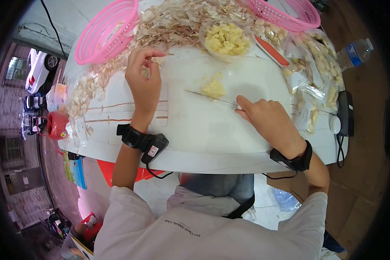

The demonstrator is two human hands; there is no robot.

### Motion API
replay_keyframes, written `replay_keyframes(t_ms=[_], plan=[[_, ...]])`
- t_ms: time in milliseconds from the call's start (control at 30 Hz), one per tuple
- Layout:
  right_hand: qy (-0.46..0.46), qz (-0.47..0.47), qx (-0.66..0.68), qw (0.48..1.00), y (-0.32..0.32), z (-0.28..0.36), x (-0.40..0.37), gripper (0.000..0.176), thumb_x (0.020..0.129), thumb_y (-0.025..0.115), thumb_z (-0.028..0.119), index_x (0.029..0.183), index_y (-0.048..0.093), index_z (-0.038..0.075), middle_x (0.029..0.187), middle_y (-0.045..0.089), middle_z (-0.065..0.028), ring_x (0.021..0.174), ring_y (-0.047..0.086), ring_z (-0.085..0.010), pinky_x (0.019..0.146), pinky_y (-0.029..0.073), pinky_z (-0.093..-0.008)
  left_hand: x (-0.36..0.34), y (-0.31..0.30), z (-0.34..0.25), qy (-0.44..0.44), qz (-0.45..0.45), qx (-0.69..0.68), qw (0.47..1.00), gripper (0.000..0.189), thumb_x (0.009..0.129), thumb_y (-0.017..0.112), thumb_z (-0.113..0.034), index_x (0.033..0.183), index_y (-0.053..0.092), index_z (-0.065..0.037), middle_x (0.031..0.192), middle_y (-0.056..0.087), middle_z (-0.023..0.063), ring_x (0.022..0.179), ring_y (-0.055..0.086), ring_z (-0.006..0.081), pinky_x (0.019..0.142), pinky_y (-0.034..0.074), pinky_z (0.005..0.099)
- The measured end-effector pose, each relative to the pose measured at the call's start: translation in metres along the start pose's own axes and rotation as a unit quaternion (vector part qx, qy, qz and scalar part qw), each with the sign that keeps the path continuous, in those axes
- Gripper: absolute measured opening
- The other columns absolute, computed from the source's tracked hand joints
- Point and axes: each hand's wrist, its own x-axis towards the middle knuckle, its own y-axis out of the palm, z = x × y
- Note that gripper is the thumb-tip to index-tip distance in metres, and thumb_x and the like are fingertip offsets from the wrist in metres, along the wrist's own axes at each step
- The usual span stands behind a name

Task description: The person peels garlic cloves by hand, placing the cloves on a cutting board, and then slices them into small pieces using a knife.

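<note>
My left hand (144, 82) is raised over the left side of the table, close to the garlic skins. Its fingers curl toward the thumb in a pinch; a small pale piece shows beside the fingertips, and I cannot make out whether it is held. My right hand (268, 118) grips a knife, the handle mostly hidden inside the fist. The thin knife blade (210, 97) points left across the white cutting board (195, 134). Chopped garlic (213, 86) lies in a small heap against the blade. Beyond it stands a clear bowl of peeled garlic pieces (227, 39).
Garlic skins (173, 26) are piled at the back, between two pink baskets (89, 43) (310, 21). An orange-red peeler-like tool (271, 51), bags of garlic cloves (312, 73) and a water bottle (355, 54) are at right. A black device (346, 112) sits by the right edge.
</note>
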Motion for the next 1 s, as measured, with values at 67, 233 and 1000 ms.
replay_keyframes(t_ms=[67,233,1000], plan=[[-0.006,-0.01,-0.015,1.0,-0.001,-0.003,0.001,0.023,0.096,0.054,0.03,0.094,0.054,0.007,0.06,0.057,-0.0119,0.059,0.062,-0.0306,0.057,0.049,-0.0421,0.002,0.001,0.001,0.014,-0.006,0.009,1.0,0.026,0.076,0.046,0.013,0.087,0.064,-0.001,0.086,0.058,0.0046,0.074,0.05,0.0128,0.066,0.04,0.0247],[-0.048,-0.014,0.07,0.996,-0.007,-0.022,0.011,0.027,0.097,0.052,0.032,0.098,0.054,0.005,0.063,0.059,-0.0161,0.064,0.062,-0.0375,0.06,0.049,-0.0472,0.001,0.002,-0.001,0.014,-0.008,0.004,1.0,0.025,0.076,0.046,0.013,0.088,0.064,-0.001,0.085,0.057,0.0043,0.073,0.049,0.0129,0.066,0.04,0.0245],[-0.041,-0.007,0.032,0.999,-0.004,-0.017,0.013,0.022,0.097,0.054,0.029,0.103,0.053,0.008,0.066,0.062,-0.0184,0.064,0.062,-0.0392,0.056,0.048,-0.0489,-0.001,-0.003,-0.003,-0.007,-0.011,0.041,0.999,0.021,0.079,0.048,0.011,0.089,0.062,0.0,0.089,0.06,0.0033,0.078,0.052,0.0112,0.071,0.041,0.0236]])
